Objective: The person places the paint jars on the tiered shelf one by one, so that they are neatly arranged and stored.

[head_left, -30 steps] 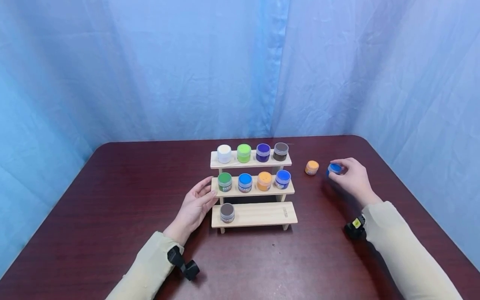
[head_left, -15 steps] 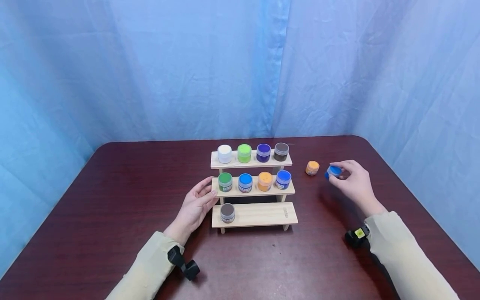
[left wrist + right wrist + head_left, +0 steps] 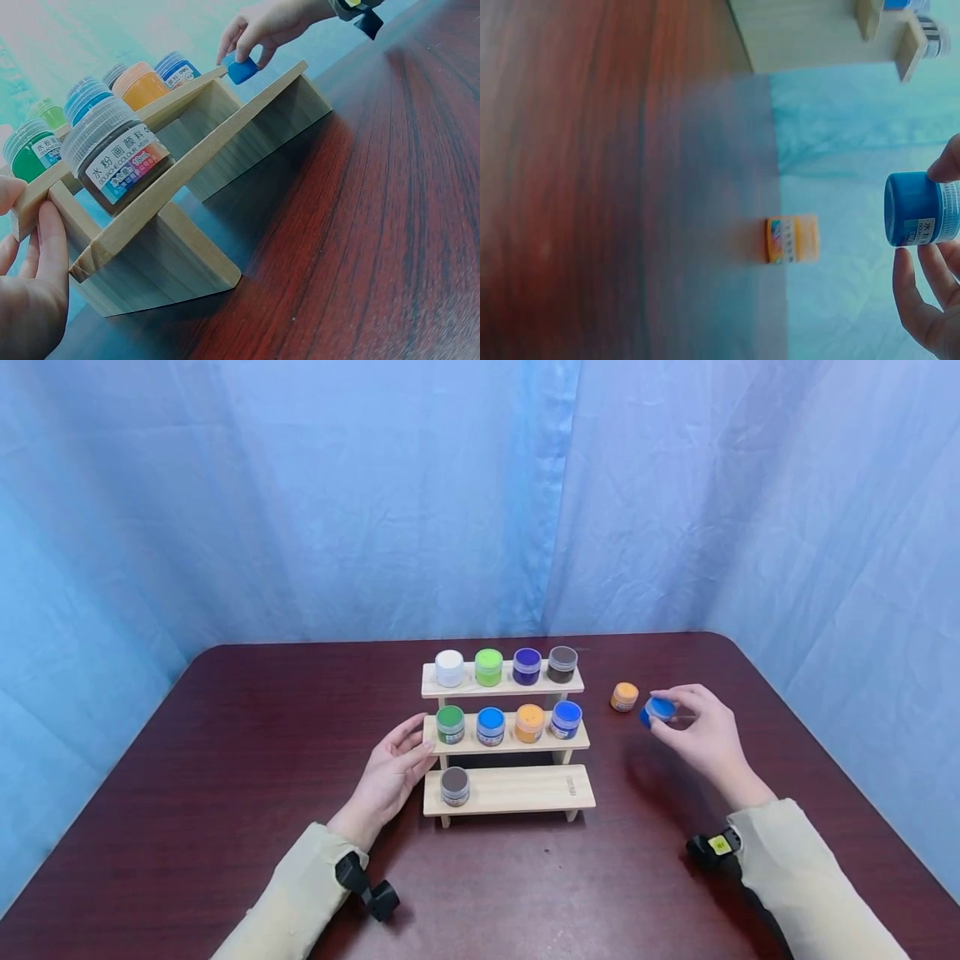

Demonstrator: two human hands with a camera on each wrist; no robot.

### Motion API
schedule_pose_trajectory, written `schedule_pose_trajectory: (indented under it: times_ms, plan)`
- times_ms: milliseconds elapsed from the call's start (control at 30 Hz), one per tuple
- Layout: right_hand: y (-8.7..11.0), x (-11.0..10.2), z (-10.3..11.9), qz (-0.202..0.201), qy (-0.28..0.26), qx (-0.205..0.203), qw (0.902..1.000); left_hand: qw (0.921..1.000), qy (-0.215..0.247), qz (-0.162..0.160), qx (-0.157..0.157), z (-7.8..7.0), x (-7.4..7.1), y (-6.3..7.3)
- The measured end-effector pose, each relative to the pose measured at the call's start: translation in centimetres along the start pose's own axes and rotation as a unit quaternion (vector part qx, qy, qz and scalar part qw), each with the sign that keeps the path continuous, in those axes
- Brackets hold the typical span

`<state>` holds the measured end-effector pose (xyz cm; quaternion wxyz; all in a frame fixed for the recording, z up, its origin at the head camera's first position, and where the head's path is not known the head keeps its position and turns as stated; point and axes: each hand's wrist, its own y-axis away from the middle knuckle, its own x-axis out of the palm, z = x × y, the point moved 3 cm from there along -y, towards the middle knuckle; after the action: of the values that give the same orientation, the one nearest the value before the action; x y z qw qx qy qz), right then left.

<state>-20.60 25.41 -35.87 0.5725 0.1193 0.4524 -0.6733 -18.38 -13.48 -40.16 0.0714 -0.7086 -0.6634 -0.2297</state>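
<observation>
My right hand (image 3: pixel 705 731) pinches a blue paint jar (image 3: pixel 657 712) between thumb and fingers, held tilted off the table. The right wrist view shows that jar (image 3: pixel 915 209) with its label and clear ribbed lid. My left hand (image 3: pixel 387 777) grips the left end of the middle step of a three-step wooden stand (image 3: pixel 517 789); in the left wrist view its fingers (image 3: pixel 49 251) wrap the board's edge. On the bottom step a dark brown paint jar (image 3: pixel 454 786) stands at the left. Green (image 3: pixel 450 724), blue, orange and darker blue jars line the middle step.
White (image 3: pixel 449 668), light green, purple and dark brown jars stand on the top step. An orange paint jar (image 3: pixel 624 697) sits on the dark red table (image 3: pixel 247 760), right of the stand. A light blue curtain (image 3: pixel 375 502) hangs behind and along both sides.
My right hand has lifted the blue jar from the table and brought it slightly left, tilting it. The left hand stays on the stand.
</observation>
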Motion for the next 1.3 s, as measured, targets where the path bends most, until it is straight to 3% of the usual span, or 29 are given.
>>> schedule_pose_trajectory:
  times_ms: [700, 1300]
  plan:
    - [-0.2, -0.5, 6.0, -0.022, -0.046, -0.103, 0.9933, 1.0000, 0.000, 0.004, 0.002, 0.0, 0.0, 0.0]
    - [-1.5, 2.3, 11.6, 0.010, -0.088, -0.208, 0.9742, 1.0000, -0.007, -0.001, -0.003, 0.0, -0.1, -0.1]
